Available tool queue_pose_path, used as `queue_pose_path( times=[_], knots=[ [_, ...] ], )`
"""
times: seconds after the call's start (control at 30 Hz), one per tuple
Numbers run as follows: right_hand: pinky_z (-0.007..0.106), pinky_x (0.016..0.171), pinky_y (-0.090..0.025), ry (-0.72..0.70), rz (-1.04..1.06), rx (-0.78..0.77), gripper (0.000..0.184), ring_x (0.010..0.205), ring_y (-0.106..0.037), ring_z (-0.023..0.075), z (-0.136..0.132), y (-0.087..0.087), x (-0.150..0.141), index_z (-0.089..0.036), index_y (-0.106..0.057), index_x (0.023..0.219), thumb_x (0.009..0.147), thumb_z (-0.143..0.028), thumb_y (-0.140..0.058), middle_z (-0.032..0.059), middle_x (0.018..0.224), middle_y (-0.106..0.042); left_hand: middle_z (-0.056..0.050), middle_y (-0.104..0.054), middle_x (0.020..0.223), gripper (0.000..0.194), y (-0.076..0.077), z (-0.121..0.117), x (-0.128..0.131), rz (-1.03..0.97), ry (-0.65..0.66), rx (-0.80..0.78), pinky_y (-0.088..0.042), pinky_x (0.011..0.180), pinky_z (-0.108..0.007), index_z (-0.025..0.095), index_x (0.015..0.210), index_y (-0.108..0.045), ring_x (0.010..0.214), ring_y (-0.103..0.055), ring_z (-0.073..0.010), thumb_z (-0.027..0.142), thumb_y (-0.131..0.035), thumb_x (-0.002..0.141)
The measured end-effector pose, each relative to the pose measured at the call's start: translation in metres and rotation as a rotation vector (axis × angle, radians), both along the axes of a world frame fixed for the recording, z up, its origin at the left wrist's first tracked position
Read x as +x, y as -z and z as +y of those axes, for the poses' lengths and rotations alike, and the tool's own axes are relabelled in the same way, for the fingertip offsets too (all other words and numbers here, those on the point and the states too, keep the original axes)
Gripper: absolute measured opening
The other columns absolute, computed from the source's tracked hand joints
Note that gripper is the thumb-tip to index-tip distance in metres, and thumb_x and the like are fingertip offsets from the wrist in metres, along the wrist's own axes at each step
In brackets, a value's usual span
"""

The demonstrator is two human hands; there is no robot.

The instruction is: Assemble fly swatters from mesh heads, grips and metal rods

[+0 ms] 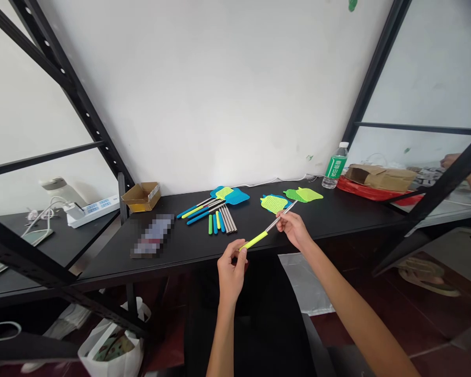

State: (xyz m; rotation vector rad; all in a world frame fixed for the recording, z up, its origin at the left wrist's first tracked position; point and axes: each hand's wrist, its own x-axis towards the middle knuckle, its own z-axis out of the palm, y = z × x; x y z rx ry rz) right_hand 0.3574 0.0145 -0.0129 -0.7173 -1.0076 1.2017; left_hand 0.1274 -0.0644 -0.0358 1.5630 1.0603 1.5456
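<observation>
My left hand (232, 269) is closed around the lower end of a yellow-green handle (255, 240) on a thin metal rod. Farther up, the fingers of my right hand (292, 229) pinch the bare metal of that fly swatter rod (273, 224). Its far tip ends by green and yellow-green swatter heads (311, 195); whether it joins one, I cannot tell. Just left of the tip lies a yellow-green head (273, 203) over a blue one. Assembled fly swatters (237, 196) with blue and yellow-green handles lie left of centre, beside several loose handles (211, 224) and metal rods (230, 219).
On the black table (113, 256) are an open cardboard box (142, 198), a blurred flat object (154, 236) and a water bottle (335, 166). Black shelf posts stand at both sides. A power strip (96, 208) sits left, a white bag (112, 348) below; another person's arm shows far right.
</observation>
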Motion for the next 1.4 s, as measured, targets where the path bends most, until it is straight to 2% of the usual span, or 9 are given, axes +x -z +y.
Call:
queue_pose_path(
  times=[0.2, 0.6, 1.07, 1.27, 1.4],
  knots=[
    [0.025, 0.05, -0.038, -0.001, 0.018, -0.006, 0.014, 0.053, -0.051, 0.0121, 0.0008, -0.0001, 0.0013, -0.016, -0.072, 0.076, 0.077, -0.031, -0.073, 0.0014, 0.057, -0.06, -0.005, -0.069, 0.098, 0.027, 0.0, 0.0, 0.0007, 0.021, 0.0, 0.024, -0.053, 0.069, -0.026, 0.02, 0.113, -0.067, 0.07, -0.058, -0.0126, 0.036, -0.059, 0.094],
    [0.027, 0.05, -0.038, 0.004, -0.016, -0.007, 0.017, 0.052, -0.05, 0.0127, -0.0006, -0.0018, 0.0007, -0.017, -0.071, 0.076, 0.076, -0.034, -0.073, 0.001, 0.056, -0.059, -0.006, -0.07, 0.094, 0.028, 0.0016, -0.0002, 0.0, 0.052, -0.01, 0.015, -0.053, 0.066, -0.026, 0.019, 0.111, -0.068, 0.07, -0.061, -0.0135, 0.038, -0.057, 0.094],
    [0.025, 0.049, -0.036, -0.023, -0.059, -0.009, 0.02, 0.051, -0.052, 0.0112, -0.0015, -0.0006, 0.0003, -0.016, -0.072, 0.08, 0.079, -0.036, -0.074, 0.0015, 0.058, -0.061, -0.005, -0.073, 0.087, 0.031, 0.0008, -0.0016, -0.0009, 0.017, 0.035, -0.071, -0.049, 0.058, -0.023, 0.019, 0.114, -0.066, 0.06, -0.058, -0.0114, 0.041, -0.055, 0.095],
    [0.026, 0.05, -0.037, 0.011, 0.024, -0.007, 0.017, 0.053, -0.051, 0.0118, -0.0023, -0.0037, -0.0005, -0.017, -0.072, 0.077, 0.076, -0.034, -0.075, 0.0003, 0.057, -0.058, -0.006, -0.073, 0.087, 0.033, 0.0002, -0.0018, 0.0002, 0.045, 0.02, -0.047, -0.051, 0.062, -0.024, 0.018, 0.114, -0.066, 0.066, -0.062, -0.0135, 0.042, -0.055, 0.095],
    [0.027, 0.049, -0.037, 0.02, -0.001, -0.017, 0.018, 0.053, -0.05, 0.0127, -0.0021, -0.004, -0.0013, -0.018, -0.071, 0.076, 0.075, -0.035, -0.075, 0.0011, 0.058, -0.059, -0.007, -0.074, 0.088, 0.033, 0.001, -0.0019, 0.0001, 0.047, 0.023, -0.044, -0.05, 0.058, -0.024, 0.018, 0.114, -0.066, 0.064, -0.062, -0.0131, 0.042, -0.054, 0.095]
  ],
)
